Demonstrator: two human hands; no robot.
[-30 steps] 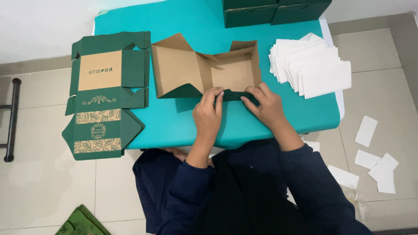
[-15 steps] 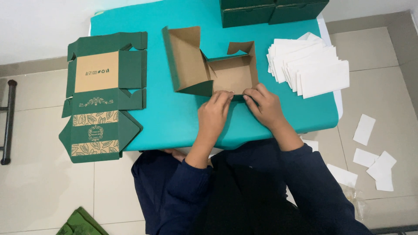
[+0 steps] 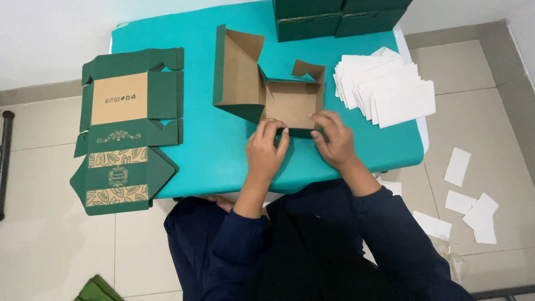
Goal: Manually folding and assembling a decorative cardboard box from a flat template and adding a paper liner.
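The left hand (image 3: 267, 146) and the right hand (image 3: 332, 139) both pinch the near wall of a half-folded green box (image 3: 292, 103), fingers curled over its edge. The box sits in the middle of the teal counter (image 3: 223, 150), brown inside, with one big flap standing up on its left side. To the left lies a flat green box sheet (image 3: 128, 128) hanging over the counter edge, to the right a pile of white cards (image 3: 390, 92) — and at the far edge sit finished green boxes (image 3: 334, 17).
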